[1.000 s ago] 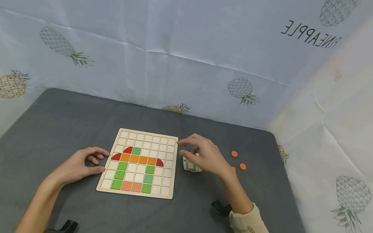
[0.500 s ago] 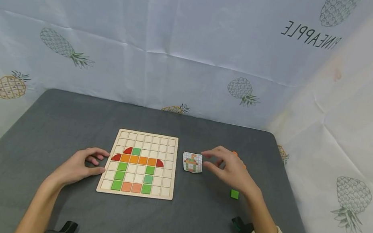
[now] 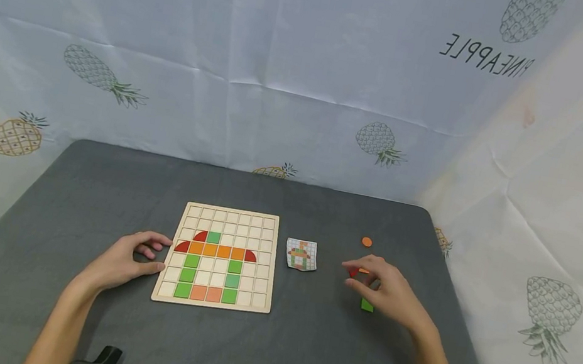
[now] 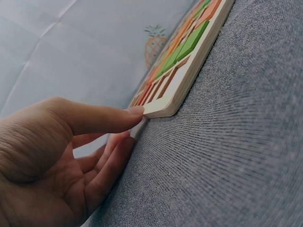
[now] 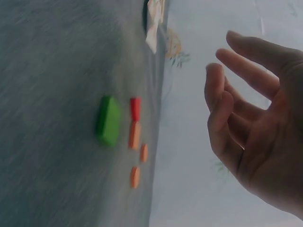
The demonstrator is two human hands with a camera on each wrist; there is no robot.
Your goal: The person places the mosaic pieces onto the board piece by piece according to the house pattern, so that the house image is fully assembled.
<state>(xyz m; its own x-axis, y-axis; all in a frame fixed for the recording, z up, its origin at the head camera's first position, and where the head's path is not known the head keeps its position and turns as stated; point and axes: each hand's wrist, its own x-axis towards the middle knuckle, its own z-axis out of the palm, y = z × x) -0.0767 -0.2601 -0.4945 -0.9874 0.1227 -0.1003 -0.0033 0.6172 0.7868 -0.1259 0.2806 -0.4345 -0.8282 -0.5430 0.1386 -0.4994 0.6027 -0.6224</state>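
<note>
A wooden grid board point(image 3: 266, 235) lies on the table, with green, orange, red and salmon tiles set in its cells. My left hand point(image 3: 117, 259) rests beside its left edge; in the left wrist view the thumb point(image 4: 109, 118) touches the board's corner. Over the loose pieces on the right hovers my right hand point(image 3: 388, 291), thumb and fingers apart, holding nothing. Beneath and around it are a green square tile point(image 5: 109, 120), a red piece point(image 5: 135, 109), an orange piece point(image 5: 135, 135) and two orange discs point(image 5: 135, 177), partly hidden in the head view.
A small card point(image 3: 301, 255) printed with a coloured grid pattern lies between the board and the loose pieces. The dark grey table point(image 3: 218, 355) meets a pineapple-print curtain point(image 3: 292, 36) behind it.
My right hand has moved right and nearer to me, from beside the board across the card to the loose pieces. The left hand and the board stay put.
</note>
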